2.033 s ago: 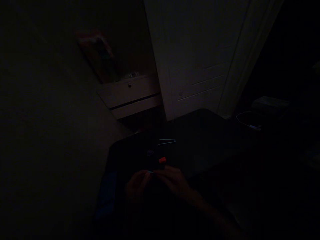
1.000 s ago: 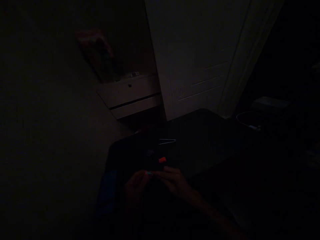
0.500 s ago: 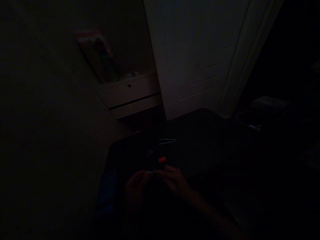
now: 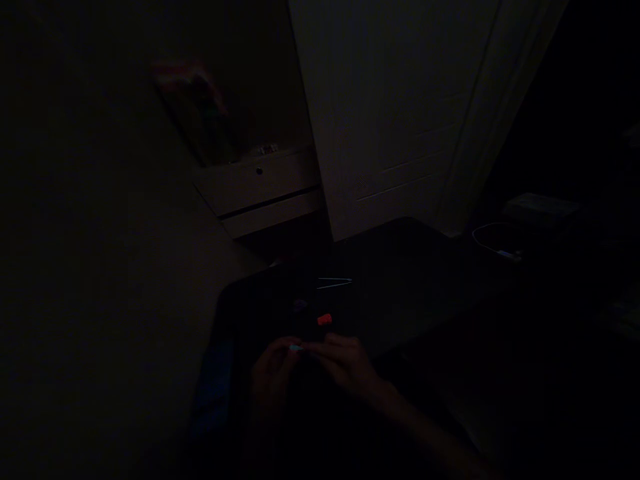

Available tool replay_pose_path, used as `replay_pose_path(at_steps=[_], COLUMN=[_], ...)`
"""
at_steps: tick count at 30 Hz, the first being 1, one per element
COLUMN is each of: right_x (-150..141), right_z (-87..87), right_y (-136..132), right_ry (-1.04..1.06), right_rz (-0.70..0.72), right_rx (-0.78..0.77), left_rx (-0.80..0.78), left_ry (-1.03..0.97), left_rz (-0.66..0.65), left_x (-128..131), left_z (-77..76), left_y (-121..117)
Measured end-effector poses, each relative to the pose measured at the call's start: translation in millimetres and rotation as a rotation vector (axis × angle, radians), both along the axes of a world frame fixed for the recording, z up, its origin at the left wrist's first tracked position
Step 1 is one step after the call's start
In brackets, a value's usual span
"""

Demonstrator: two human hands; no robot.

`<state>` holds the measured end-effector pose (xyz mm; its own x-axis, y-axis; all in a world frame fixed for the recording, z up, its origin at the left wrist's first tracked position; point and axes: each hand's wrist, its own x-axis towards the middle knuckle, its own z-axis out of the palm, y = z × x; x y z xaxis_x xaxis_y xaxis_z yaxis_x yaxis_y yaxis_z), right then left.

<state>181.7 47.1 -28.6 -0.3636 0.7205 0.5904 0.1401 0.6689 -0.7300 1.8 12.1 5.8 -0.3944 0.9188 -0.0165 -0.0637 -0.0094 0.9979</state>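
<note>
Pinching small pale-blue piece (image 4: 295, 347), left hand (image 4: 270, 372) fades into dark; right hand (image 4: 346, 360) at piece, grip too dark to tell.

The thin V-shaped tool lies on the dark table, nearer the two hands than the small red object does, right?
Not quite: the thin V-shaped tool does lie on the dark table, but farther from the left hand and right hand than the small red object does, as the head view shows.
</note>
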Motion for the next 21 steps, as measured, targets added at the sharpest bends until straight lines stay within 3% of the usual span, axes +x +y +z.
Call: replay_pose_path(at_steps=[5,21], right_x=[2.1,7.0], right_z=[0.7,0.5], right_y=[-0.6,0.5], right_ry=[-0.059,-0.164], right_rz=[0.002,-0.006], right_rx=[0.059,0.218], left_rx=[-0.021,-0.06], left_ry=[-0.057,-0.076], left_rz=[0.034,0.066], left_x=[-2.5,1.8], left_z=[-5.6,1.7], left_y=[0.2,-0.8])
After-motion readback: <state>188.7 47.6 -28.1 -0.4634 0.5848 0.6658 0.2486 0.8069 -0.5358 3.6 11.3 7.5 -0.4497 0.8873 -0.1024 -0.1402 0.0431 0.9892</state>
